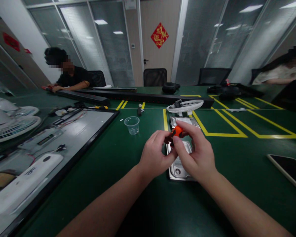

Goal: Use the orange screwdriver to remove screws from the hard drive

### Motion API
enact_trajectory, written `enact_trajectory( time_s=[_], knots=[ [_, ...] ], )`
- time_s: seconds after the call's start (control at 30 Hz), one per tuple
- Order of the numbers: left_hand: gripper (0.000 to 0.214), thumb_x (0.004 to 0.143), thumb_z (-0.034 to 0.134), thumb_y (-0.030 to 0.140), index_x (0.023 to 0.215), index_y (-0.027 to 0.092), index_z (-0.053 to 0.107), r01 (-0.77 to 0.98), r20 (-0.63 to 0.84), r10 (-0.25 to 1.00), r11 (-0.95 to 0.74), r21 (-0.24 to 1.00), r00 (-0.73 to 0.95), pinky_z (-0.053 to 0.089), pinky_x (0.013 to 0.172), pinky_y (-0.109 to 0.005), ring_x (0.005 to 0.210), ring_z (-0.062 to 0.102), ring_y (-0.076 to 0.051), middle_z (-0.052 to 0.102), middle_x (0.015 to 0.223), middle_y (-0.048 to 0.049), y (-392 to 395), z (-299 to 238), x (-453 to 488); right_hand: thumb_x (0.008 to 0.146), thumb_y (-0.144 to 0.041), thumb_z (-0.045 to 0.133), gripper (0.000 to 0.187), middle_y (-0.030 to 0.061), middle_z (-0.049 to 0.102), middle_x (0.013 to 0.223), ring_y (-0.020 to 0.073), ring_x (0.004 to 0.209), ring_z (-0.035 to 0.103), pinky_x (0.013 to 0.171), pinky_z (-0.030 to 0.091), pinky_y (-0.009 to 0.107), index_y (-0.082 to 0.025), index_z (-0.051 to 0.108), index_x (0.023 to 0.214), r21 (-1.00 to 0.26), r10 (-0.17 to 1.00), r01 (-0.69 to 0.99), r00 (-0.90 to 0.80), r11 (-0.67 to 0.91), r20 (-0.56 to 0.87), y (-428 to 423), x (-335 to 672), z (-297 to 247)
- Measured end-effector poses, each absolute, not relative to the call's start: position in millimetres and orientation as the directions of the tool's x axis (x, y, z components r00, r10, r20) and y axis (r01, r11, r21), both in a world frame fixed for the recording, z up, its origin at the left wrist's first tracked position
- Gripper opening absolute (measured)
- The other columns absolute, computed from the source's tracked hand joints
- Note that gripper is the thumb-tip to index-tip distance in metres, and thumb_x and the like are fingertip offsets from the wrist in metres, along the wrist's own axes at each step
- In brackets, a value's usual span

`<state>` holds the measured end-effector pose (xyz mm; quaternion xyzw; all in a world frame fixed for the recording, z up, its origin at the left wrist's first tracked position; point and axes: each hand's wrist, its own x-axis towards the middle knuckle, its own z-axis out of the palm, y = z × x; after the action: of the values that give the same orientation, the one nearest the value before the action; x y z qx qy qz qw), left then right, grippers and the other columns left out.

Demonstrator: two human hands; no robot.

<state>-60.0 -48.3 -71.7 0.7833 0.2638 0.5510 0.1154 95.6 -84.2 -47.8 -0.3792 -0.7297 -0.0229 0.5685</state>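
Observation:
My left hand (155,154) and my right hand (194,153) meet over the green table, fingers pinched together around a small orange tool (177,131) with a dark tip. Both hands are closed on it. Directly beneath them lies a silver metal hard-drive-like case (178,171), partly hidden by my hands. A second silver plate (184,121) lies just beyond it.
A clear plastic cup (132,125) stands left of my hands. A white fan grille (186,106) lies behind. A black-framed tray (71,131) with parts and a white device (24,184) fills the left. A dark tablet (289,171) lies right. Two people sit at the far side.

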Motion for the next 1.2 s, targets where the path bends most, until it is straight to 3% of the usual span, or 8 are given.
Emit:
enact_trajectory(
  time_s=[0.33,0.53,0.83,1.07,1.2],
  knots=[
    [0.002,0.099,0.06,0.02,0.101,0.02,0.061,0.29,0.792,0.529,-0.844,0.451,0.305,0.049,0.072,-0.033,0.082,0.061,-0.019,0.066,0.089,-0.0047,-49.3,-68.9,-59.5,0.103,-0.02,0.06,0.048,0.0108,0.073,0.129,0.0262,0.111,0.072,0.094,0.062,0.045,-0.026,0.056,0.151,-0.418,0.549,0.556,-0.084,0.718,0.831,-85.7,95.8,-46.8],
    [0.017,0.091,0.068,0.018,0.107,0.02,0.06,0.298,0.8,0.544,-0.83,0.471,0.254,0.051,0.074,-0.033,0.084,0.062,-0.019,0.068,0.094,-0.004,-48.6,-71.9,-60.6,0.099,-0.02,0.067,0.045,0.0076,0.073,0.119,0.0239,0.1,0.07,0.09,0.062,0.044,-0.027,0.061,0.143,-0.412,0.534,0.574,-0.053,0.707,0.844,-83.5,94.5,-47.9],
    [0.001,0.099,0.061,0.019,0.1,0.019,0.06,0.282,0.797,0.521,-0.849,0.447,0.307,0.049,0.073,-0.033,0.082,0.061,-0.019,0.067,0.09,-0.0047,-48.9,-68.6,-59.3,0.103,-0.022,0.059,0.049,0.0105,0.072,0.131,0.0275,0.114,0.071,0.096,0.061,0.047,-0.027,0.056,0.152,-0.425,0.559,0.557,-0.087,0.713,0.824,-86.4,96.5,-48.7],
    [0.016,0.092,0.068,0.02,0.105,0.021,0.059,0.294,0.799,0.544,-0.831,0.471,0.256,0.05,0.074,-0.032,0.083,0.062,-0.019,0.067,0.092,-0.0034,-48.6,-72.5,-60.2,0.1,-0.021,0.065,0.046,0.0083,0.073,0.122,0.025,0.102,0.071,0.091,0.062,0.046,-0.028,0.06,0.145,-0.404,0.532,0.577,-0.063,0.71,0.844,-84.1,95.8,-49.1],
    [0.014,0.091,0.065,0.015,0.103,0.021,0.059,0.294,0.791,0.544,-0.833,0.469,0.279,0.049,0.073,-0.032,0.083,0.061,-0.019,0.065,0.091,-0.0033,-48.4,-71.5,-60.6,0.098,-0.02,0.07,0.046,0.007,0.072,0.118,0.0236,0.099,0.069,0.089,0.061,0.044,-0.028,0.061,0.142,-0.408,0.528,0.58,-0.046,0.705,0.848,-83.8,95.3,-49.1]
  ],
)
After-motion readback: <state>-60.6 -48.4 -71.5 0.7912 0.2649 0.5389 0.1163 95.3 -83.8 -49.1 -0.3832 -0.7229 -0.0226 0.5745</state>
